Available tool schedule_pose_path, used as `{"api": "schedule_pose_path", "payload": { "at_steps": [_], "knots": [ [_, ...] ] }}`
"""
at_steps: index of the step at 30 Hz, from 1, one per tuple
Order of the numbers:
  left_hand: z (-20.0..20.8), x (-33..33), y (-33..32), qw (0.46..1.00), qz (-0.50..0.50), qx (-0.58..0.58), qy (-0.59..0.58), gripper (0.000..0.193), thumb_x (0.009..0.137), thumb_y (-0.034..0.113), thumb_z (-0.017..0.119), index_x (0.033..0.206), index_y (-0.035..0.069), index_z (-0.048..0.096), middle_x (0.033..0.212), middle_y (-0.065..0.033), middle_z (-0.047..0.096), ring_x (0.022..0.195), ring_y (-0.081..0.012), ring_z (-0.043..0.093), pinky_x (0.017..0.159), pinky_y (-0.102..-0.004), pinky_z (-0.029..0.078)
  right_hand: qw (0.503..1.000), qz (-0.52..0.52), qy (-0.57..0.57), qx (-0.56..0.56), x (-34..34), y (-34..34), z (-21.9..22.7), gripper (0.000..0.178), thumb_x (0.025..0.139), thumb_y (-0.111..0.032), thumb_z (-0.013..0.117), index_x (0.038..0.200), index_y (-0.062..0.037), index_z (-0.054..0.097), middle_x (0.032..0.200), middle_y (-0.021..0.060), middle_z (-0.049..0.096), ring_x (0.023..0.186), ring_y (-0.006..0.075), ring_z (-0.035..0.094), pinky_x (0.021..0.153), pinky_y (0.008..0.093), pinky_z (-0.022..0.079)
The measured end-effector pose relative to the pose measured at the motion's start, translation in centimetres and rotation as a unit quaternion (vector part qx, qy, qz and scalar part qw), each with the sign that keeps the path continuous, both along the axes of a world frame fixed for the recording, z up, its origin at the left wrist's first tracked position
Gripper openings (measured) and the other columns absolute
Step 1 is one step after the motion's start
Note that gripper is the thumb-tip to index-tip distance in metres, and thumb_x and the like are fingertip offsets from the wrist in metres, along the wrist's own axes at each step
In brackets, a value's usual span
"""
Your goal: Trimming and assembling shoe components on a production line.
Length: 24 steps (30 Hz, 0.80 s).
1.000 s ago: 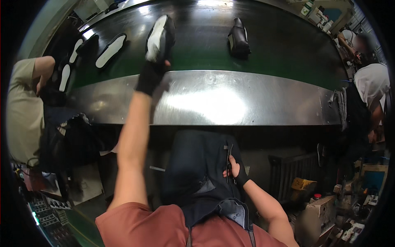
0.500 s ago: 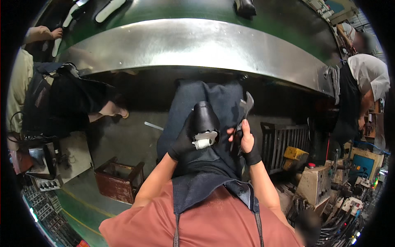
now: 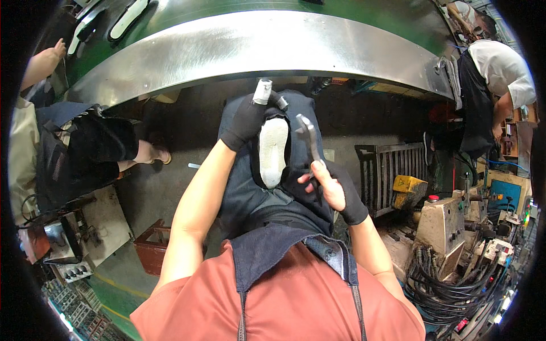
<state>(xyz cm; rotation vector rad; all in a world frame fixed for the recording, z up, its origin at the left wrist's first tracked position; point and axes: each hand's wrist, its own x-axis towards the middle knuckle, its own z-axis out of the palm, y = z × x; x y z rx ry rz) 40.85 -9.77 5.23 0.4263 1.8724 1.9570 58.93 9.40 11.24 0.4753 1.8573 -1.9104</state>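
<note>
A black shoe upper with a whitish bottom [image 3: 273,149] lies bottom-up over my lap, its dark edge standing around the pale sole area. Black glove fabric covers most of my left hand [image 3: 248,120], which grips the far end of the shoe; one finger is wrapped in white tape [image 3: 263,91] and points away from me. Close to the shoe's right side, my right hand [image 3: 331,190] is closed around steel pincers [image 3: 309,136]. Their curved head points up and away, apart from the shoe. The lower handles are partly hidden by my fingers.
A metal-edged bench [image 3: 273,42] with a green top spans the far side, bearing shoe parts [image 3: 128,20] at left. People work at left and right. A brown stool [image 3: 152,248], a dark slatted rack [image 3: 392,176] and a machine [image 3: 441,221] with cables stand around me.
The shoe has been turned over, from black upper showing to pale bottom showing. My left hand has moved away from me to its far end. The pincers have shifted left, nearer the shoe.
</note>
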Motion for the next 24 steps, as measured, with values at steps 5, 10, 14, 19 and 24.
{"api": "schedule_pose_path", "payload": {
  "at_steps": [5, 10, 14, 19, 24],
  "knots": [
    [0.2, 0.5, 0.1, 0.994, 0.011, 0.100, -0.047, 0.070, 0.099, 0.063, 0.040, 0.094, 0.000, 0.071, 0.095, -0.0101, 0.071, 0.086, -0.0177, 0.067, 0.084, -0.0317, 0.053, 0.994, 0.095, 0.019, -0.053, -2.4, -1.1, 0.1, 0.042, 0.108, -0.032, 0.042, 0.116, 0.0015, 0.066, 0.110, 0.0085, 0.070, 0.098, 0.0134, 0.064, 0.090, 0.0275, 0.050],
    [0.7, 1.5, -0.3, 0.993, -0.003, 0.116, -0.003, 0.067, 0.099, 0.060, 0.044, 0.093, 0.000, 0.071, 0.099, -0.0116, 0.071, 0.093, -0.0200, 0.068, 0.088, -0.0337, 0.052, 0.979, 0.128, -0.081, -0.139, -3.4, -0.7, 1.5, 0.046, 0.106, -0.042, 0.043, 0.114, -0.0028, 0.066, 0.090, 0.0071, 0.069, 0.070, 0.0110, 0.065, 0.065, 0.0241, 0.052],
    [-0.1, 2.1, -0.7, 0.989, -0.002, 0.147, 0.012, 0.063, 0.100, 0.055, 0.045, 0.100, -0.002, 0.071, 0.102, -0.0121, 0.072, 0.094, -0.0186, 0.068, 0.089, -0.0332, 0.052, 0.978, 0.080, 0.091, 0.171, -0.9, -5.4, -0.4, 0.043, 0.104, -0.040, 0.046, 0.098, -0.0017, 0.065, 0.073, 0.0103, 0.064, 0.066, 0.0214, 0.061, 0.060, 0.0374, 0.046],
    [1.7, 4.4, -2.4, 0.974, 0.032, 0.193, -0.116, 0.042, 0.103, 0.040, 0.049, 0.113, 0.002, 0.063, 0.106, -0.0071, 0.067, 0.103, -0.0189, 0.063, 0.098, -0.0336, 0.046, 0.946, 0.041, 0.253, 0.199, 0.7, -8.5, -6.0, 0.027, 0.097, -0.025, 0.057, 0.097, 0.0004, 0.064, 0.084, 0.0228, 0.063, 0.078, 0.0426, 0.061, 0.067, 0.0464, 0.046],
    [6.4, 12.4, -6.1, 0.987, -0.008, -0.107, 0.118, 0.089, 0.075, 0.030, 0.085, 0.145, 0.000, 0.038, 0.150, -0.0175, 0.040, 0.134, -0.0268, 0.045, 0.111, -0.0386, 0.037, 0.849, 0.321, 0.347, 0.238, 5.8, -3.2, -5.9, 0.027, 0.090, -0.029, 0.066, 0.090, -0.0029, 0.060, 0.092, 0.0185, 0.060, 0.084, 0.0366, 0.061, 0.069, 0.0439, 0.049]
  ]
}}
